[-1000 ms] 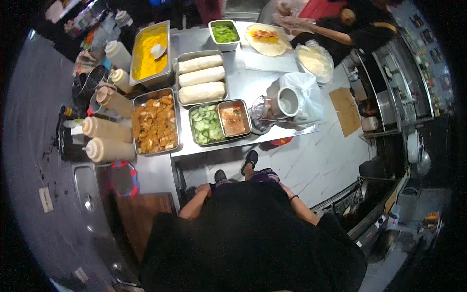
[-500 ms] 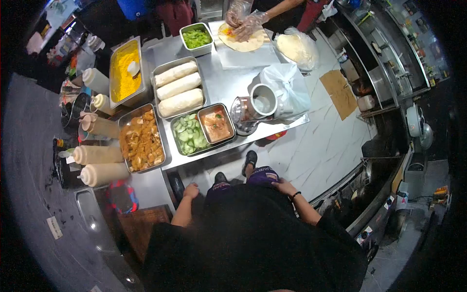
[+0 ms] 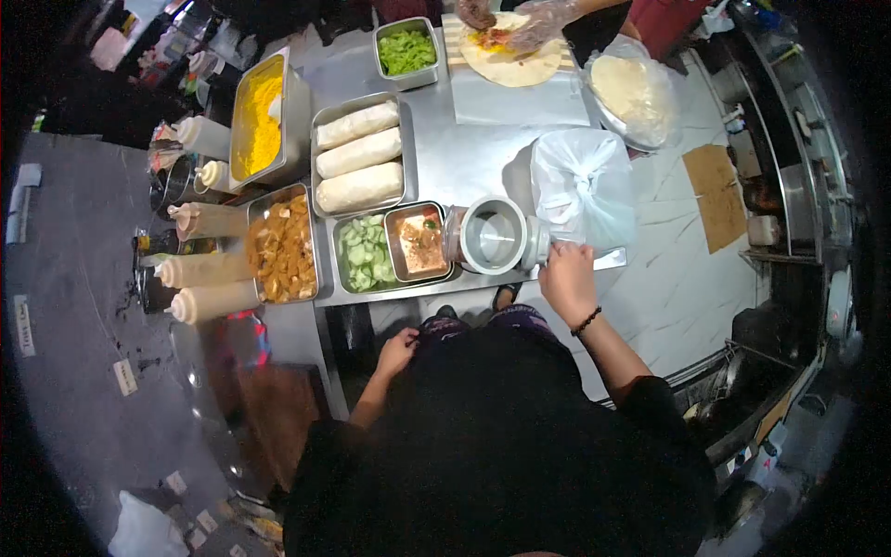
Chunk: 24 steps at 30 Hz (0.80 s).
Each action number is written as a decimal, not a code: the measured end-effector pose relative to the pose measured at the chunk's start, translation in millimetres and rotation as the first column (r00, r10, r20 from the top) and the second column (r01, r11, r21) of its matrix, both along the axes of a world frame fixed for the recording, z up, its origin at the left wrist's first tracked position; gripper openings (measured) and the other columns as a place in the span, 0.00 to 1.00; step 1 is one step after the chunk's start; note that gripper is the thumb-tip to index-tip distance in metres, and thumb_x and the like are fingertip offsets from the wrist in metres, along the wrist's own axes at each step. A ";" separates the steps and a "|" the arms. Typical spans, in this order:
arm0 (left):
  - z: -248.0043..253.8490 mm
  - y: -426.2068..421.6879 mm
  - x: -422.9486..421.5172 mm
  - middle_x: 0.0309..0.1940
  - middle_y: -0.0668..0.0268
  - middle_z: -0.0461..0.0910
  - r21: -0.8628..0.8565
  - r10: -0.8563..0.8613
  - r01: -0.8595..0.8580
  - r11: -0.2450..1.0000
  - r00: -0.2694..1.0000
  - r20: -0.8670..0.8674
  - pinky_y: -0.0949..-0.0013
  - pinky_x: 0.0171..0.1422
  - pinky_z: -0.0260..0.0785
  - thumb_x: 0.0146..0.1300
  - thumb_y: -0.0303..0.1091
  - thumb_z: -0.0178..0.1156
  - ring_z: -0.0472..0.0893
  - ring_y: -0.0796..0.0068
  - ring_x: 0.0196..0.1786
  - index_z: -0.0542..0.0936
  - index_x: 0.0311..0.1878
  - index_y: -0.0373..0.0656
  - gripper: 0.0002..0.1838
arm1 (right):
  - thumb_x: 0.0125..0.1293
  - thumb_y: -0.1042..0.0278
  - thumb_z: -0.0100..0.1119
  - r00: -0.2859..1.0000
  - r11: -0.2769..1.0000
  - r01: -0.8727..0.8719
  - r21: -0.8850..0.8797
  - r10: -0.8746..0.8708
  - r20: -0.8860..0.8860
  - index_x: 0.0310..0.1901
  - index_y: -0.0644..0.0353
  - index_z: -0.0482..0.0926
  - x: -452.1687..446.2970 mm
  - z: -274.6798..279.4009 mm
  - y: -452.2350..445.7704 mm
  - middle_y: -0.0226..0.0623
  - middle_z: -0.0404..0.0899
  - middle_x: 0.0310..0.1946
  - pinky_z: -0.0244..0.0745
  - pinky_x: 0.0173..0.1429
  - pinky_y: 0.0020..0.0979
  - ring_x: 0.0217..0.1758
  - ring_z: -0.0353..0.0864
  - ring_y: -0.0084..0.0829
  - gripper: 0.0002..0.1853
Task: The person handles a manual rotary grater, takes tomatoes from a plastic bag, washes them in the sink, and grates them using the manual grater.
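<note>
Well, steel pans: from here I see a deep pan point(image 3: 299, 116) of yellow shredded food point(image 3: 255, 135), a small pan point(image 3: 413, 82) of chopped lettuce point(image 3: 406, 52), and a tray point(image 3: 406, 139) with three rolled wraps point(image 3: 359, 153).
Front row: sauced brown chunks point(image 3: 281, 251) fill one tray; beside it, sliced cucumber point(image 3: 364, 252) shares another with a square pan point(image 3: 422, 277) of orange-red sauce.
Squeeze bottles: several, the nearest point(image 3: 215, 302) filled with something pale, line the left side.
Cylindrical container: the grey-white container point(image 3: 494, 237), its round mouth facing up at me, is just right of the square pan, close to the counter's front edge.
Knotted bag: the white plastic bag point(image 3: 583, 190) sits right of that container, contents hidden.
Right hand: the right hand point(image 3: 568, 280) has bent fingers at the counter edge, between container and bag; which one it touches, or whether it grips, I cannot tell.
Left hand: well apart from the right, the left hand point(image 3: 399, 353) hangs low by the thigh, loosely curled; any hold on cloth is unclear.
Across the counter: a co-worker's gloved hands point(image 3: 538, 26) are over a filled flatbread point(image 3: 509, 67).
Since half a second ago: the right hand has left the thigh for the counter; the left remains low.
</note>
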<state>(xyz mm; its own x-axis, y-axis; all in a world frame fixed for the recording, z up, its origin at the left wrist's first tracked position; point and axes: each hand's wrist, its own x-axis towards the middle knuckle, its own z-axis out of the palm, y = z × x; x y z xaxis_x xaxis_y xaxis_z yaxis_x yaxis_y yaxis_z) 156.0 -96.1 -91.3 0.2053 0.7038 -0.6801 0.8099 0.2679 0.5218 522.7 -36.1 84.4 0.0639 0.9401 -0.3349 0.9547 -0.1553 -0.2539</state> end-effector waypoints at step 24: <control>-14.7 -8.2 -19.5 0.42 0.49 0.80 -0.105 0.027 -0.047 0.993 0.982 -0.186 0.56 0.52 0.71 0.55 0.33 0.55 0.78 0.48 0.50 0.76 0.52 0.43 0.19 | 0.53 0.69 0.55 0.989 0.969 -0.119 0.217 0.097 0.112 0.34 0.61 0.77 3.5 -26.4 -23.0 0.42 0.75 0.37 0.69 0.47 0.43 0.45 0.75 0.42 0.08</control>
<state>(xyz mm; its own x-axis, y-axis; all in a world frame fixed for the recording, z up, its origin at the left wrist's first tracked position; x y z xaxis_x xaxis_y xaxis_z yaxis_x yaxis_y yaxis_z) 136.5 -104.4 -106.0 0.0446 0.6288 -0.7763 0.8780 0.3460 0.3307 526.2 -59.1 58.0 -0.0198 0.9934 -0.1133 0.9848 -0.0002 -0.1735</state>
